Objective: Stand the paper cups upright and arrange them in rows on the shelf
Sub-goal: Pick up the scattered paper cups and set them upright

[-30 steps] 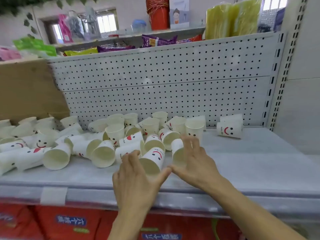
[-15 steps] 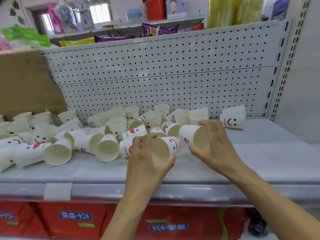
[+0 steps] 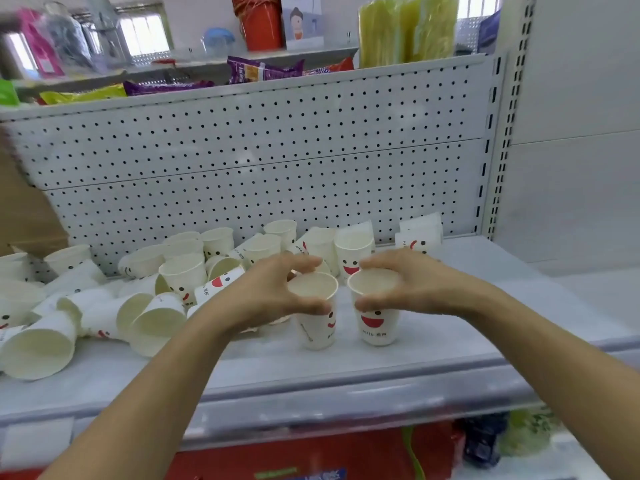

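Both hands at mid shelf (image 3: 460, 344), each w/ one paper cup, mouth up. Left hand (image 3: 277, 292) curls round the rim of the left cup (image 3: 317, 329): thumb on the near side, fingers over the far edge. Right hand (image 3: 415, 285) grips the right cup (image 3: 377, 325) the same way, thumb on the near wall just above the red smile print. The 2 cups stand side by side, near each other but apart, toward the shelf front. Can't tell if their bases are fully down on it

Around: to the left, a jumble of tipped cups (image 3: 104, 306) on their sides, mouths mostly to the front, w/ some upright ones mixed in at the back. Just behind the hands an upright smile cup (image 3: 353, 258) sits close to the fingertips of both hands, crowding the space behind the held pair. Right-back, a white cup stack (image 3: 420, 233) sits against the pegboard panel (image 3: 277, 150) and looks upside down. Slotted upright (image 3: 498, 150) at the shelf's right end, cardboard box (image 3: 20, 209) far left. Top shelf: purple snack packs (image 3: 263, 69), red bucket (image 3: 258, 22), yellow-green bags (image 3: 408, 29). Under the shelf lip: red packs (image 3: 311, 455)

Hidden/unclear: fingers cover the far rims of both held cups. Left forearm blocks a few tipped cups behind it. Far-left cups are cut by the frame edge. Cup print reads partly "hello", the rest too small. Top-shelf items are blurred, labels unreadable
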`<action>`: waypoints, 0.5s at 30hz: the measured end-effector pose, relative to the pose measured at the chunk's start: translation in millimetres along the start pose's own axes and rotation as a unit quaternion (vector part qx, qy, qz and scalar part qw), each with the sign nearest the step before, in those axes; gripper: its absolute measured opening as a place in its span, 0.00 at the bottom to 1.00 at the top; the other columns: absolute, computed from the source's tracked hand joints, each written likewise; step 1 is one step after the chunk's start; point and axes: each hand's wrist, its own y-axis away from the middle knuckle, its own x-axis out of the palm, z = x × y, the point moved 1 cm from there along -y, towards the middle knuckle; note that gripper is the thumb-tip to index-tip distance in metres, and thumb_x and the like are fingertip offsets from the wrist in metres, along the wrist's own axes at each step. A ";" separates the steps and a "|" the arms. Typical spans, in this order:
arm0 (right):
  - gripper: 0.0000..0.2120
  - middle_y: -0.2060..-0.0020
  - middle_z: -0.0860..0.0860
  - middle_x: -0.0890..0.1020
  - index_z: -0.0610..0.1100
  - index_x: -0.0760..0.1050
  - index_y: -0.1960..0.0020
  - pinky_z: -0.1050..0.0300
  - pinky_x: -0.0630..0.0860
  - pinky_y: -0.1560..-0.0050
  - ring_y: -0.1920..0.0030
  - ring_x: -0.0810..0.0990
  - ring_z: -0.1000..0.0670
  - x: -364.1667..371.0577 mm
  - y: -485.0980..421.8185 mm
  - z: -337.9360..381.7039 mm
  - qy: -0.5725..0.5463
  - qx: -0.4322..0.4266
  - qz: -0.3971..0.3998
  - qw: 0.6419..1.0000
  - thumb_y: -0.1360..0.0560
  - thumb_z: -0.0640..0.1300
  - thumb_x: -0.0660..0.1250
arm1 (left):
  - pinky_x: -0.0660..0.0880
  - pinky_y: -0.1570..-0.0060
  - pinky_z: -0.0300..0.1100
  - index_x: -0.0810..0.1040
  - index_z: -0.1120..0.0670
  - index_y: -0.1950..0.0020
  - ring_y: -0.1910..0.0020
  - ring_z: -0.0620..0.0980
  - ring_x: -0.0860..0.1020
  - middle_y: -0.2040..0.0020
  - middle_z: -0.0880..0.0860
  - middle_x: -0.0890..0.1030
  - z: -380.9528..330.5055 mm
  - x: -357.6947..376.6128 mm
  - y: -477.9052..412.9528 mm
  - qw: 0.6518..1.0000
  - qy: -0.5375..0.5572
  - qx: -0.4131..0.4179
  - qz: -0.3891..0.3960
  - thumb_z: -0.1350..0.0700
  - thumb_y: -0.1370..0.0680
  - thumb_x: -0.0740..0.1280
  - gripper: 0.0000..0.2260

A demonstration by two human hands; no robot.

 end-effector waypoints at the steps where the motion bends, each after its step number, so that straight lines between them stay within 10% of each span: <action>1: 0.29 0.39 0.55 0.76 0.50 0.74 0.34 0.60 0.73 0.45 0.42 0.74 0.54 1.1 -1.6 -1.2 0.006 -0.013 0.002 1.000 0.33 0.57 0.74 | 0.73 0.38 0.43 0.73 0.42 0.32 0.43 0.39 0.75 0.38 0.39 0.76 -0.6 0.5 -0.1 1.000 -0.002 -0.005 0.008 0.43 0.36 0.78 0.33; 6: 0.42 0.29 0.62 0.61 0.57 0.54 0.23 0.58 0.55 0.30 0.28 0.54 0.61 -13.6 -1.3 -27.9 0.017 -0.056 0.028 0.998 0.30 0.65 0.68 | 0.68 0.37 0.44 0.68 0.36 0.31 0.37 0.39 0.71 0.35 0.35 0.71 -18.5 -3.1 13.4 0.997 0.017 -0.028 -0.076 0.36 0.37 0.74 0.36; 10: 0.24 0.33 0.59 0.71 0.58 0.67 0.30 0.51 0.65 0.30 0.34 0.68 0.57 -67.9 -25.9 -107.5 -0.070 -0.033 -0.107 0.991 0.25 0.57 0.65 | 0.70 0.41 0.34 0.76 0.39 0.38 0.44 0.32 0.75 0.45 0.33 0.78 -89.6 21.9 23.4 0.965 0.111 0.057 -0.231 0.37 0.33 0.68 0.24; 15: 0.27 0.29 0.53 0.67 0.52 0.63 0.26 0.54 0.66 0.32 0.32 0.68 0.51 -107.7 -75.7 -204.9 0.006 0.019 -0.101 0.995 0.22 0.43 0.66 | 0.62 0.36 0.28 0.66 0.41 0.29 0.35 0.32 0.64 0.33 0.36 0.68 -173.9 126.9 -46.9 0.978 0.031 0.166 -0.123 0.48 0.23 0.67 0.23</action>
